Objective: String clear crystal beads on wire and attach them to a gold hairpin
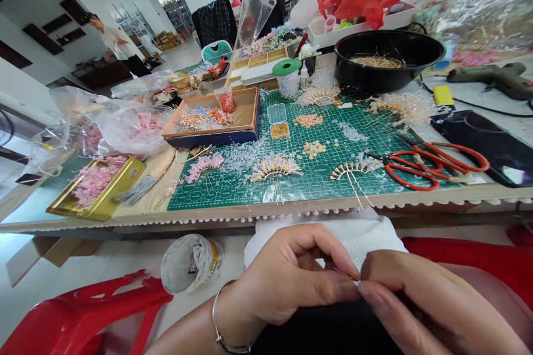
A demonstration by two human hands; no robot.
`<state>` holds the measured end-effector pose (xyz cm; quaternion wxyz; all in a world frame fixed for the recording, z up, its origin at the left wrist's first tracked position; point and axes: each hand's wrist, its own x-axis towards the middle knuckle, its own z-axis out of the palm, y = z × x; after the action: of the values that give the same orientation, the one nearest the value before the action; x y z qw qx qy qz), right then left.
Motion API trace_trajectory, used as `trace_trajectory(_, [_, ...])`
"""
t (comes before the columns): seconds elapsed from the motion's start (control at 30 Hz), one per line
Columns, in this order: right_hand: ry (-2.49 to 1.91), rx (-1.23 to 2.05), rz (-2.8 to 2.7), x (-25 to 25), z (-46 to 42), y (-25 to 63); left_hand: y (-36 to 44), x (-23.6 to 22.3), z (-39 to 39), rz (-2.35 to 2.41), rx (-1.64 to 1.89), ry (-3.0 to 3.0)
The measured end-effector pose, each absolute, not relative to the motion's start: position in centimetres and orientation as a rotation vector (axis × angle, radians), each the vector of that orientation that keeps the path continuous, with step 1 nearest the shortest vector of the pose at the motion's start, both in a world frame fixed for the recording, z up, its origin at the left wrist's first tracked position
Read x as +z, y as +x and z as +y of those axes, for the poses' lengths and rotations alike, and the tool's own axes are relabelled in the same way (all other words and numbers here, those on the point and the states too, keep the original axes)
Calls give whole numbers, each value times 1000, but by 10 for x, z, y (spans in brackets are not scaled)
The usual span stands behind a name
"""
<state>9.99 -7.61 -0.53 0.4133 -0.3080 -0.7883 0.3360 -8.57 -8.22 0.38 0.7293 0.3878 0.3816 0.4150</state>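
Observation:
Below the table edge, over my lap, my left hand (306, 277) is closed, thumb and forefinger pinched on a thin gold-coloured wire (345, 273). My right hand (410, 288) is pinched too, its fingertips meeting the left ones. A tiny pale spot shows between them, but what the right fingers grip is hidden. Beyond the hands, on the green cutting mat (233, 194), lie a gold hair comb (350, 169) with long prongs, a beaded comb (275, 167) and a pink flowered comb (204, 167). Loose clear beads (241, 155) are spread around them.
Orange-handled pliers (416, 169) and a dark phone (491, 147) lie at right. Behind are a black basin (387, 61), a glue gun (491, 77) and a wire spool (287, 77). A gold tin (133, 169) sits left; a bucket (187, 263) and red stool (95, 310) stand below.

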Motion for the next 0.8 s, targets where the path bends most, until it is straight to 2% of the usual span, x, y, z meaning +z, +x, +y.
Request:
trace_trajectory(0.23, [-1114, 1443, -1745, 1, -69, 107, -98, 31, -71, 996, 1085, 2070])
trace_trajectory(0.33, [-1133, 1605, -1573, 5, -65, 109, -97, 40, -64, 1037, 1092, 2317])
trace_trajectory(0.6, [-957, 1962, -1188, 14, -49, 114, -94, 62, -48, 967, 1083, 2341])
trace_trajectory(0.7, [-849, 2039, -1159, 17, -48, 113, -94, 62, -46, 1008, 1176, 2113])
trace_trajectory(0.8, [-828, 1942, -1201, 18, -48, 112, -95, 44, -45, 1011, 1229, 1709])
